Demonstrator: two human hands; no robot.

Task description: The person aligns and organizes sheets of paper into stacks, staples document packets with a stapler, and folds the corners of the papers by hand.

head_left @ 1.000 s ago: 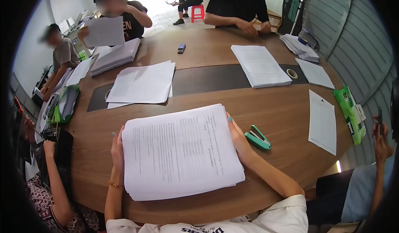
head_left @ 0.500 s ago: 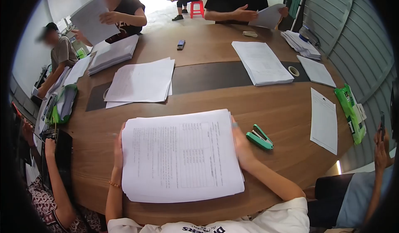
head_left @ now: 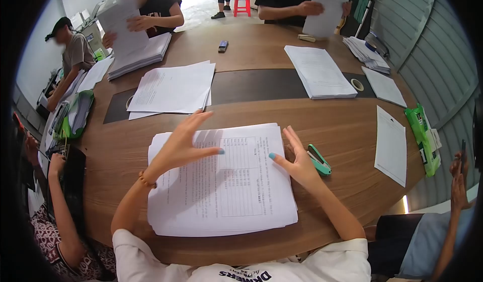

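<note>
A thick stack of printed paper lies on the wooden table in front of me, its edges slightly uneven. Over its upper left part is my left hand, fingers spread and thumb stretched out, holding nothing. My right hand is at the stack's upper right edge, also with fingers apart; whether it touches the paper I cannot tell. Just beyond that hand lies a green stapler, partly covered by it. A smaller pile of sheets rests past my left hand.
Another paper stack and a tape roll lie farther off. A single sheet and a green package are at the right. Two people across the table handle papers; others sit at both sides. A blue object lies at the back.
Both hands have let go of the stack's sides. My left hand has risen and moved right over the paper; my right hand has opened beside the stapler. People across have shifted their sheets.
</note>
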